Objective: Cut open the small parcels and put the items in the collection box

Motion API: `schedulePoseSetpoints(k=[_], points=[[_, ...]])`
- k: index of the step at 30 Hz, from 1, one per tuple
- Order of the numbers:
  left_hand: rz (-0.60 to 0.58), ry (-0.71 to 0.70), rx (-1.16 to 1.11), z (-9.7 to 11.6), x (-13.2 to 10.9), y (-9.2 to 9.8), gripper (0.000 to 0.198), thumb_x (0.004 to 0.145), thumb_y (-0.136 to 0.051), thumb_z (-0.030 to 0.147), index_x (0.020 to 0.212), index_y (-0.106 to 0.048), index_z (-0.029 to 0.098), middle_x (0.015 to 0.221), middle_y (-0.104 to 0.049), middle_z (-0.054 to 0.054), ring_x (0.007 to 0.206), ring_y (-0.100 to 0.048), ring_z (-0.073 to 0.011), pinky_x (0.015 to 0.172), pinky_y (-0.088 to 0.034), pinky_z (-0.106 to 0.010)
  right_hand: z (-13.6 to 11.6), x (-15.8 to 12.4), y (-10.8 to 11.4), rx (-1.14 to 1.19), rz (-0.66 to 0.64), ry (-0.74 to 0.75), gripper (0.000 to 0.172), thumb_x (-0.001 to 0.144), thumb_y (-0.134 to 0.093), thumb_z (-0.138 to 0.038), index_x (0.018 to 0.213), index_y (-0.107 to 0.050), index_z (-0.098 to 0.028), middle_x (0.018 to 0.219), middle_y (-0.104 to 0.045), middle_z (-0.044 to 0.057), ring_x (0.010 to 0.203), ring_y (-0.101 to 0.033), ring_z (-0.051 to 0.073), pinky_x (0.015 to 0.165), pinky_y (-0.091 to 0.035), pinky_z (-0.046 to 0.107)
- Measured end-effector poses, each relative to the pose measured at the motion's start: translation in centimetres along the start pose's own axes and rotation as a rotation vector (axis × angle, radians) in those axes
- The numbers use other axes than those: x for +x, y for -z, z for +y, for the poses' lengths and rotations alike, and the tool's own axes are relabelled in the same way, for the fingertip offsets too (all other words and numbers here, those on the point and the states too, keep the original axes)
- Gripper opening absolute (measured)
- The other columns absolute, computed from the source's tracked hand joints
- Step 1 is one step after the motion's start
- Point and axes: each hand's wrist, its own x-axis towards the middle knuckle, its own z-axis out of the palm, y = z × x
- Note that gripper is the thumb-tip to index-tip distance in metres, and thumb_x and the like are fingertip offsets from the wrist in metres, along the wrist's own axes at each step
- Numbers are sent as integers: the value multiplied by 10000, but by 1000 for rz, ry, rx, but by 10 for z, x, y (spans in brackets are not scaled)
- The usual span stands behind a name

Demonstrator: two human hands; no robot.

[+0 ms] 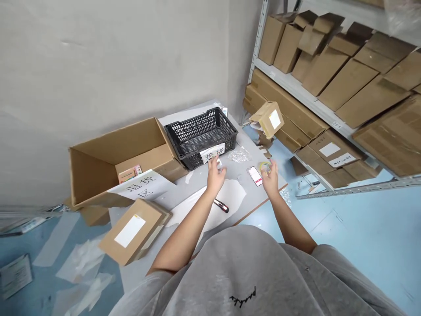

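Flanking the phone [255, 176], our left hand [215, 178] and right hand [270, 179] curl loosely, contents unclear: seemingly preparatory, any firm grasp needing narrower fingers.

Both bare arms reach forward from the body, converging toward the midline. The left arm [184, 235] slants inward, its grip [216, 176] raised with fingers bent and thumb to the inner side. The right arm [291, 221] mirrors it, the right grip [270, 179] likewise curved. The two stand apart, roughly level; how firmly either closes cannot be discerned.
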Motion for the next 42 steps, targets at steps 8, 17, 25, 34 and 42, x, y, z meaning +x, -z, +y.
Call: schedulePoseSetpoints(k=[8, 17, 25, 34, 42], points=[[215, 201, 189, -60, -123, 109, 324, 975, -639, 255, 1288, -716, 227, 1312, -653, -125, 1202, -691, -272, 1052, -577, -426, -47, -74, -112, 398, -472, -252, 285, 863, -748, -377, 1108, -821, -250, 1235, -823, 87, 1151, -748, 268, 1151, -548, 485], [949, 619, 581, -142, -233, 283, 650, 929, -689, 232, 1553, -518, 172, 1676, -470, -240, 1617, -385, -396, 1328, -297, -595, -105, -198, -284, 253, -1086, -140, 356, 886, -773, -296, 1238, -821, -272, 1367, -797, 79, 1299, -737, 289, 1212, -521, 484], [930, 834, 196, -203, -268, 370, 646, 885, -777, 368, 1457, -587, 136, 1405, -713, -206, 1313, -696, -338, 1134, -542, -447, -137, -254, -384, 149, -1240, -128, 698, 824, -745, -224, 1518, -682, -230, 1457, -718, 103, 1432, -627, 313, 1277, -447, 479], [747, 651, 473, -177, -282, 338, 639, 905, -702, 750, 1246, -758, 213, 1081, -595, -91, 1197, -632, -337, 1132, -516, -447, -98, -214, -317, 211, -977, 55, 717, 791, -783, -310, 1504, -710, -287, 1187, -632, 58, 1161, -658, 269, 1078, -578, 428], [482, 664, 419, -185, -206, 289, 604, 906, -685, 757, 1144, -780, 210, 988, -688, -159, 1352, -557, -444, 1162, -450, -513, -44, -186, -278, 143, -731, -128, 732, 829, -803, -461, 1525, -702, -260, 1197, -651, 74, 1170, -679, 273, 1053, -613, 409]])
